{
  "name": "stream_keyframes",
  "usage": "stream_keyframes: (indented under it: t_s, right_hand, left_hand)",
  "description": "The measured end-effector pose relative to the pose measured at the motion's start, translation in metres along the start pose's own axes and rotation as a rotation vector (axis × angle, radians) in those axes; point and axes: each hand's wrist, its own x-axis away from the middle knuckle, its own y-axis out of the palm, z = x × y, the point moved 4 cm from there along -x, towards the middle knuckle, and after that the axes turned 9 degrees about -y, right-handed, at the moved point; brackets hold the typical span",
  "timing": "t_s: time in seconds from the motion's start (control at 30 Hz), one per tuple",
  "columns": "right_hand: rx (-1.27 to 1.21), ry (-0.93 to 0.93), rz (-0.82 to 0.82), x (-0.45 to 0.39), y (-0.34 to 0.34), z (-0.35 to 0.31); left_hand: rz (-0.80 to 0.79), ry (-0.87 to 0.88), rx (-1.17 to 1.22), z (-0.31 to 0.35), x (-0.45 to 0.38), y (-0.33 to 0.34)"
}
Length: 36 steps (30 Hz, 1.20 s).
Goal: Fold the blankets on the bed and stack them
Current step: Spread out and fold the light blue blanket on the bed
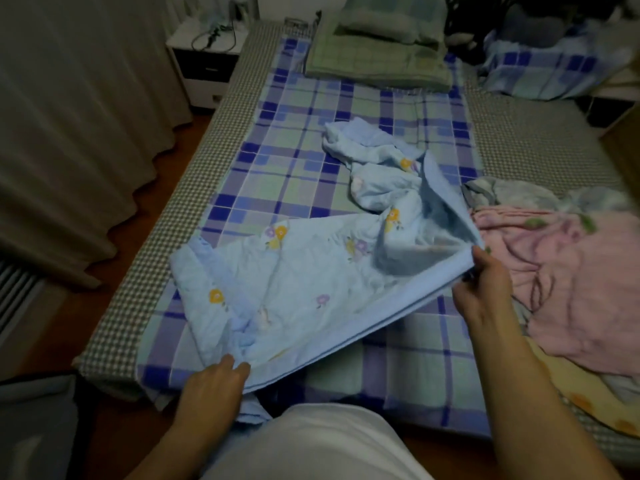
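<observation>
A light blue blanket [311, 282] with small yellow and purple flowers lies crumpled across the middle of the bed [311, 109]. Its near hem is lifted and stretched between my hands. My left hand [211, 389] grips the hem's left corner near the bed's foot. My right hand [485, 289] pinches the hem higher up on the right. A pink blanket [561, 278] lies rumpled on the bed to the right, a pale grey one [512, 194] behind it and a yellowish one [568, 386] under its near edge. A folded green blanket [374, 60] with a pillow on it sits at the head.
The bed has a blue plaid sheet over a checked mattress. A white nightstand [204, 64] with cables stands at the far left. Curtains [69, 116] hang along the left wall above a strip of wooden floor. A blue plaid heap [547, 71] sits at the far right.
</observation>
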Motion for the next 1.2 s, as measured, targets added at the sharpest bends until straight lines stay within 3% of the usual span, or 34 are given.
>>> stream_keyframes:
  t_s: [0.07, 0.13, 0.2, 0.23, 0.37, 0.43, 0.47, 0.57, 0.63, 0.73, 0.77, 0.8, 0.9, 0.97, 1.0, 1.07, 1.1, 1.13, 1.2]
  right_hand:
    - [-0.022, -0.191, -0.096, 0.007, 0.019, -0.022]
    - [0.377, -0.350, -0.091, -0.009, 0.010, -0.028]
    - [0.965, -0.441, 0.146, -0.024, -0.023, -0.028]
    - [1.096, -0.416, 0.280, -0.029, -0.042, -0.023]
    - [1.233, -0.439, 0.414, -0.021, -0.100, 0.006]
    - [1.194, -0.331, 0.445, -0.015, -0.130, 0.017]
    - [1.282, -0.189, 0.421, -0.016, -0.149, 0.026]
    - [1.858, 0.168, 0.176, -0.005, -0.190, 0.050]
    - [1.996, 0.322, 0.033, 0.013, -0.198, 0.068]
    - [2.006, 0.555, -0.067, 0.040, -0.191, 0.095]
    - [2.001, 0.589, -0.139, 0.050, -0.182, 0.102]
    - [1.913, 0.507, -0.176, 0.054, -0.176, 0.109]
    - [1.178, 0.114, -0.267, 0.050, -0.145, 0.115]
    - [0.572, 0.195, -0.276, 0.038, -0.107, 0.116]
    - [0.415, 0.283, -0.205, 0.031, -0.086, 0.117]
    - [0.514, 0.348, -0.085, 0.019, -0.056, 0.112]
    - [0.656, 0.281, -0.042, 0.012, -0.048, 0.104]
    - [0.882, 0.098, 0.026, 0.008, -0.045, 0.090]
    - [1.187, -0.452, 0.155, 0.013, -0.046, 0.053]
  left_hand:
    - [-0.003, -0.018, 0.055, 0.007, 0.003, -0.001]
    - [0.002, -0.087, 0.112, 0.004, 0.005, -0.002]
    - [0.020, -0.085, 0.182, 0.005, 0.008, -0.007]
    - [0.049, -0.060, 0.207, 0.008, 0.009, -0.010]
    - [0.097, -0.015, 0.308, 0.016, 0.019, -0.013]
    - [0.065, -0.026, 0.340, 0.011, 0.027, 0.004]
    - [0.043, -0.008, 0.327, 0.010, 0.032, 0.015]
    - [-0.026, 0.066, 0.268, 0.009, 0.046, 0.040]
    - [-0.015, 0.051, 0.306, 0.000, 0.053, 0.048]
    - [0.044, -0.071, 0.340, -0.023, 0.060, 0.051]
    - [0.057, -0.139, 0.350, -0.031, 0.060, 0.048]
    - [0.080, -0.190, 0.346, -0.039, 0.058, 0.047]
    - [0.091, -0.320, 0.334, -0.061, 0.047, 0.039]
    - [0.143, -0.328, 0.349, -0.072, 0.033, 0.025]
    - [0.197, -0.342, 0.358, -0.077, 0.026, 0.017]
    - [0.266, -0.466, 0.411, -0.089, 0.011, 0.000]
    - [0.290, -0.535, 0.452, -0.093, 0.005, -0.008]
    - [0.318, -0.566, 0.475, -0.097, -0.001, -0.012]
    - [0.345, -0.502, 0.412, -0.088, -0.009, -0.018]
